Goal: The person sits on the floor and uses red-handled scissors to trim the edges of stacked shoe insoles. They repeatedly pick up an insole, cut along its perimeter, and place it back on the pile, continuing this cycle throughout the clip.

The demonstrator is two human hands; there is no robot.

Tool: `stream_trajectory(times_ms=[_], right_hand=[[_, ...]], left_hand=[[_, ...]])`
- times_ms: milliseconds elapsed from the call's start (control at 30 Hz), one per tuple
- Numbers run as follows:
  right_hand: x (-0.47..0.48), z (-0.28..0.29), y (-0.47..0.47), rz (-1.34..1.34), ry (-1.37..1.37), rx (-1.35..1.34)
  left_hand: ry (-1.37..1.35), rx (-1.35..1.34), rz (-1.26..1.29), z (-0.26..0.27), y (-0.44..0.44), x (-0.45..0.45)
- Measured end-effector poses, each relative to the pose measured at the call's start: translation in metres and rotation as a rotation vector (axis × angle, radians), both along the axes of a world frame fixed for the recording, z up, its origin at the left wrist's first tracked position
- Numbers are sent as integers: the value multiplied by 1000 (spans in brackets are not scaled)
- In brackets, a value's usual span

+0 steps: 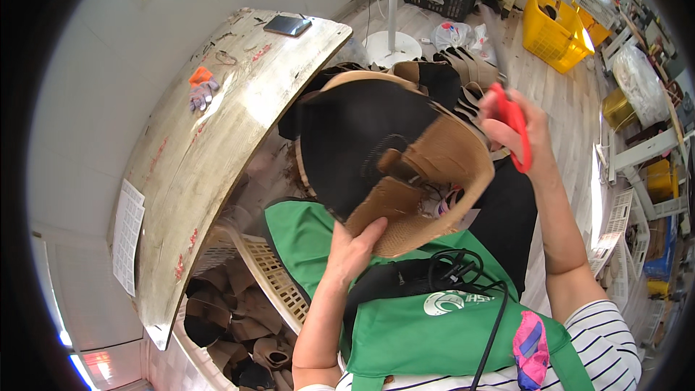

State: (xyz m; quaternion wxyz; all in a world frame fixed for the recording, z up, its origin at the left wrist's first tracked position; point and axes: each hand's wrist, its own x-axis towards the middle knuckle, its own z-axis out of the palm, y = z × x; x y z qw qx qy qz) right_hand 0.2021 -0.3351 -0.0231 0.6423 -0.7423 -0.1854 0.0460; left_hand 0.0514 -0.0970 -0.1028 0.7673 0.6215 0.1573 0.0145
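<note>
My left hand (355, 247) grips the lower tan edge of a black and tan sewn piece (353, 136), which looks like a boot upper. The piece is spread open above my lap, partly blurred. Red-handled scissors (513, 125) are in my right hand (521, 119), right of the piece and apart from it. Their blades point up and away, too blurred to tell whether they are apart. Behind the piece lies a row of similar tan and black pieces (472, 70), stacked close together. Loose threads show near them.
A worn table (244, 98) on the left holds a phone (288, 25), a glove (202, 89) and printed sheets (128, 236). Below it stands a cream basket (271, 271) of similar pieces. A white pole base (392, 49) and yellow crates (554, 32) stand ahead.
</note>
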Motion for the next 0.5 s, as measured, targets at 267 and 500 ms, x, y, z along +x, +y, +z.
stream_trajectory(times_ms=[267,500], right_hand=[[-51,-98,-85,413,414,-307],[-55,-101,-43,611,603,-193]], left_hand=[[7,-113,47,5,22,-18],[48,-188,13,16,14,-25]])
